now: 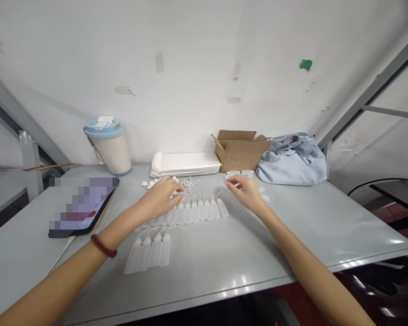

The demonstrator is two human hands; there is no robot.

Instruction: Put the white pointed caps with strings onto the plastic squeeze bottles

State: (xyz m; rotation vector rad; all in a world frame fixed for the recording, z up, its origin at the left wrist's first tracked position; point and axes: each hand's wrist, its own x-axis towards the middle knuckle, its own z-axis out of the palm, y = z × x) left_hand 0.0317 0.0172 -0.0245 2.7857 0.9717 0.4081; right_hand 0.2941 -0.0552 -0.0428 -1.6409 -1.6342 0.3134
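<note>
My left hand (163, 197) hovers over a pile of small white caps (150, 184), its thumb and fingers apart, with nothing visible between them. Just beyond its fingertips lies a heap of white cord loops (190, 184). A row of flat, translucent plastic pieces with cord loops (200, 211) runs below and to the right of that hand. Several similar looped pieces (153, 251) lie nearer the front. My right hand (246, 192) is at the right of the row, fingertips drawn together; what they hold, if anything, is hidden. Loose translucent pieces (265, 198) lie beside and behind it.
White flat boxes or envelopes (190, 163) are stacked against the wall, beside an open cardboard box (243, 155). A light blue cloth bundle (294, 160) sits at the right. To the left stand a lidded cup (113, 149) and a propped phone (85, 206) with a cable (63, 253).
</note>
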